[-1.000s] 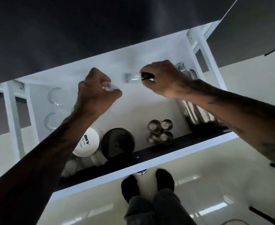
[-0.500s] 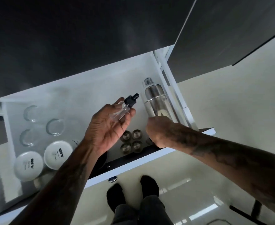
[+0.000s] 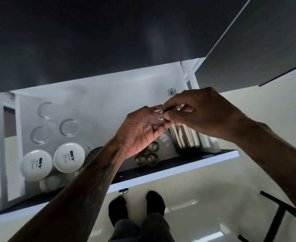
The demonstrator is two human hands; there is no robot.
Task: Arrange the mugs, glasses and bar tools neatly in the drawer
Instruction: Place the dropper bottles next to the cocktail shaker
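Together, both hands meet above the open drawer (image 3: 108, 95), working on one small clear glass dropper bottle (image 3: 156, 119). The left hand (image 3: 138, 131) lies palm up, its grip curled loosely around the bottle's body, fingers (image 3: 158, 131) folded under the glass and thumb resting along the top. The right hand (image 3: 201, 110) comes in from the other side, knuckles up, its grip pressed together in a pinch on the dark cap (image 3: 166, 114) at the bottle's end; thumb and fingertips close on it so tightly that most of the cap is hidden. The bottle sits in the air between the two palms, over the right part of the drawer, above the steel shaker (image 3: 184, 137) that lies along the drawer's right wall. Just below the left wrist stand small metal cups (image 3: 151, 158) near the drawer's dark front edge. Further left, two white mugs (image 3: 68, 157) stand upside down side by side, and behind them three clear glasses (image 3: 68, 127) form a loose cluster. A dark round object, half covered by the left forearm, sits between mugs and cups.
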